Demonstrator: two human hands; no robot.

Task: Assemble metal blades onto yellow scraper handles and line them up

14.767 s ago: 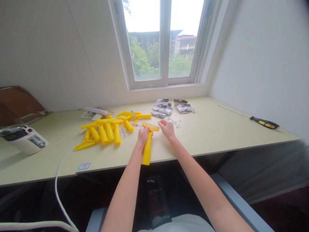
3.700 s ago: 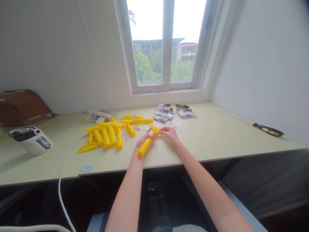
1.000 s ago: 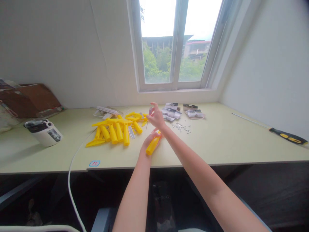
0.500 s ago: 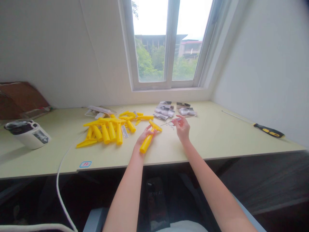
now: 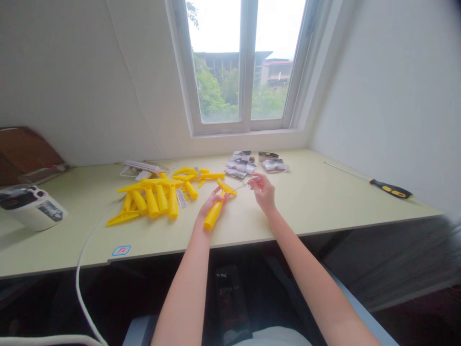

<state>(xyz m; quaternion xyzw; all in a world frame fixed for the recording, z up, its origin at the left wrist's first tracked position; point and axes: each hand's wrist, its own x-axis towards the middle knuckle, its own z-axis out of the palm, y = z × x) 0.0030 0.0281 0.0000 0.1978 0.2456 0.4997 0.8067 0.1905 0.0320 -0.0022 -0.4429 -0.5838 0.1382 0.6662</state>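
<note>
My left hand (image 5: 209,203) is wrapped around a T-shaped yellow plastic scraper (image 5: 213,214), its hollow round handle pointing toward me. My right hand (image 5: 264,192) is closed in a pinch on a small screwdriver (image 5: 240,187); the fingers cover its handle. The thin metal shaft points left, and its tip is at the scraper's head, though I cannot tell whether it sits in a screw. Small shiny metal parts lie on the table behind the right fingers, mostly hidden. Left of my left hand is a pile of similar yellow scrapers (image 5: 152,202).
A flat metal piece (image 5: 181,198) lies beside the pile. Small plastic packets (image 5: 240,164) are at the back below the window. On the right rests a long screwdriver (image 5: 391,189). A white jug (image 5: 39,214) and a white cable (image 5: 81,278) are on the left.
The view has turned slightly, so the whole scene sits further left. Both hands keep their grips, and the screwdriver tip stays at the scraper's head.
</note>
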